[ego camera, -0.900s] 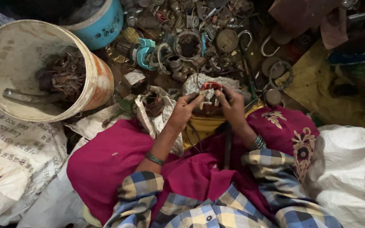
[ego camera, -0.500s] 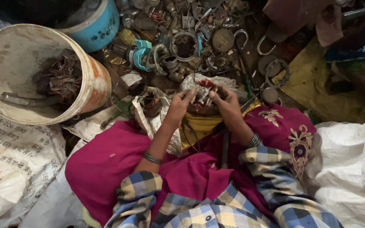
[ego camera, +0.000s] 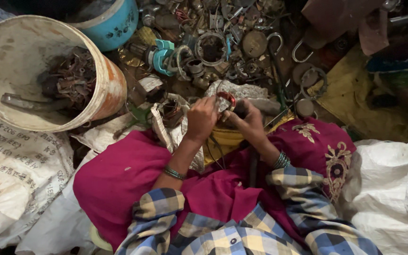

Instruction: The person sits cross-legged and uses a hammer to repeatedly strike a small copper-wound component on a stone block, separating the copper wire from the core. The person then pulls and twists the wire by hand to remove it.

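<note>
Dull metal, worn plastic, soft cloth.
The scrap pile [ego camera: 242,52] looked like rusty, matt metal; the white bucket [ego camera: 34,71] was scuffed, stained plastic; the magenta skirt [ego camera: 128,174] was smooth cloth; the sack [ego camera: 10,160] was coarse woven plastic.

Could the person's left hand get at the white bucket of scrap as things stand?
Probably yes. The left hand is busy gripping a small red-wound metal part together with the right hand, but the white bucket lies tipped on its side to that hand's left, mouth open, with nothing tall between.
</note>
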